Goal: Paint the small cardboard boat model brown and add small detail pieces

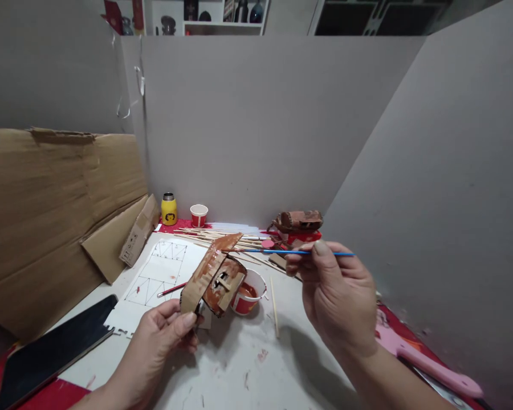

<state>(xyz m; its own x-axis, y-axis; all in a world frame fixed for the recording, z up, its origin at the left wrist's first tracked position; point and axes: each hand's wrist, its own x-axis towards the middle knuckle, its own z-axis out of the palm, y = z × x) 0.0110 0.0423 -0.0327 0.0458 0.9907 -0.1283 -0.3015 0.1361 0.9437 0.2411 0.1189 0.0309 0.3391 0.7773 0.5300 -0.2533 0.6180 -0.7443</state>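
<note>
While brown paint fills the paper cup (248, 293), another (199, 215) stands apart.

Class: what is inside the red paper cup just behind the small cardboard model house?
Reddish-brown paint shows inside the red paper cup. The brown-painted cardboard model house, held by the left hand, covers its left part.

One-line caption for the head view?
Left hand holds a cardboard model house; right hand brings a blue paintbrush to its roof, paint cup just behind.
</note>
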